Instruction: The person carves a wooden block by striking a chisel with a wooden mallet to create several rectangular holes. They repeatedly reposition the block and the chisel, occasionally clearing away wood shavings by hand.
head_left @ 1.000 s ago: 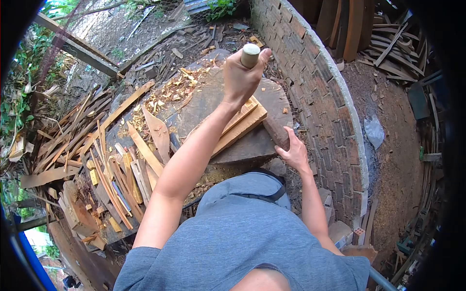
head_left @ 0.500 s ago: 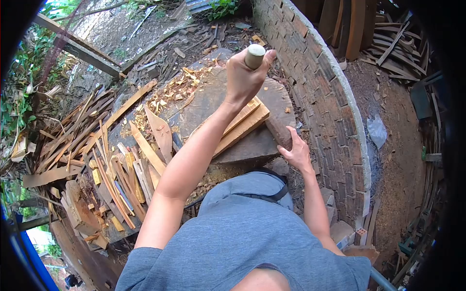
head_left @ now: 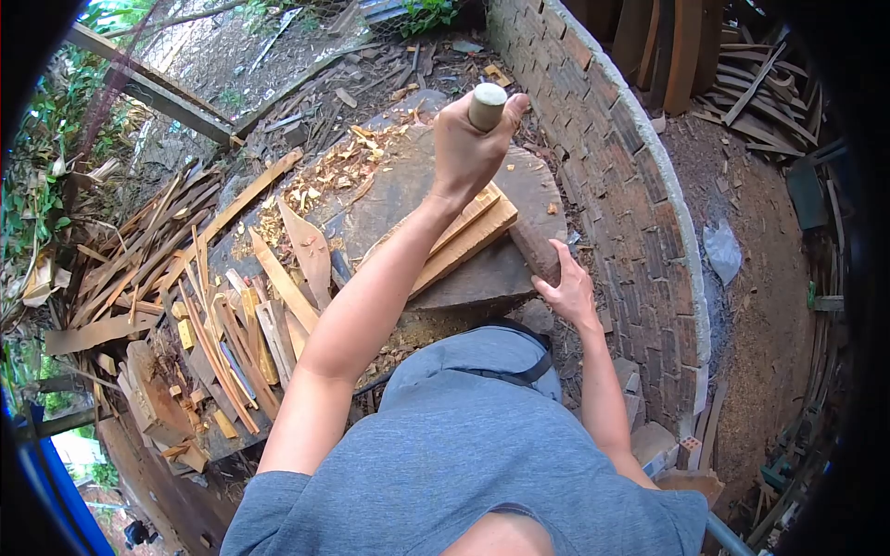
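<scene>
Very little has changed over the last second: you have the same pose, and the small rightward slip of the whole scene looks like your head moving. Your left grip is still clamped round an upright, pale-topped handle; your hand and forearm hide its lower end, so you cannot tell whether it touches wood. Your right grip is closed on the near end of a dark wooden bar, which lies just right of the light wooden block. That block sits on the stump, slanting from the near left to the far right, partly under your left forearm. It holds the same place relative to both hands, so I judge the work is paused or moving only slightly. Chips lie at the stump's far left.
</scene>
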A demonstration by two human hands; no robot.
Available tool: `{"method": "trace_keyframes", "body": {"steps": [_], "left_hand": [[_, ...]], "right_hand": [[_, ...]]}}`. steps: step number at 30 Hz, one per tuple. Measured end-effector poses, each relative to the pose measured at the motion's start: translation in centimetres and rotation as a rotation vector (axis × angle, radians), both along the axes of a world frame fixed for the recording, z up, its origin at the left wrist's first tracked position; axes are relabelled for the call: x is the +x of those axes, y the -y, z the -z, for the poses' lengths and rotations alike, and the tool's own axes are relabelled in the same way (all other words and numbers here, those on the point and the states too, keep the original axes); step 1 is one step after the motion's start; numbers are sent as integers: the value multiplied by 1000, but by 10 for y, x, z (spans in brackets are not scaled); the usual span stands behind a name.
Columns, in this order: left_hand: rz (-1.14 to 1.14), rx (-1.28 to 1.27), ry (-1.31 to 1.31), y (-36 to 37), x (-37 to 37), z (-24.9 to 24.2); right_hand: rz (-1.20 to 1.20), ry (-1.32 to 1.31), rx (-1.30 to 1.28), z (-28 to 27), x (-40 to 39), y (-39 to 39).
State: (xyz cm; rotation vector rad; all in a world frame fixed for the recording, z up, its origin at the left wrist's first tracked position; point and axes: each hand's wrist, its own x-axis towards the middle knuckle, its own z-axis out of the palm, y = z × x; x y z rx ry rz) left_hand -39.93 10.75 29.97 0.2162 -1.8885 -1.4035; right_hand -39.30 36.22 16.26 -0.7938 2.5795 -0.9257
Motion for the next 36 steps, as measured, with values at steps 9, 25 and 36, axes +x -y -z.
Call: {"method": "trace_keyframes", "body": {"steps": [9, 25, 36], "left_hand": [[7, -3, 0, 2, -1, 0], [-27, -65, 9, -9, 1, 7], [-35, -66, 9, -12, 3, 15]], "right_hand": [[10, 1, 3, 1, 0, 0], [118, 166, -225, 13, -2, -7], [110, -265, -870, -190, -27, 79]]}}
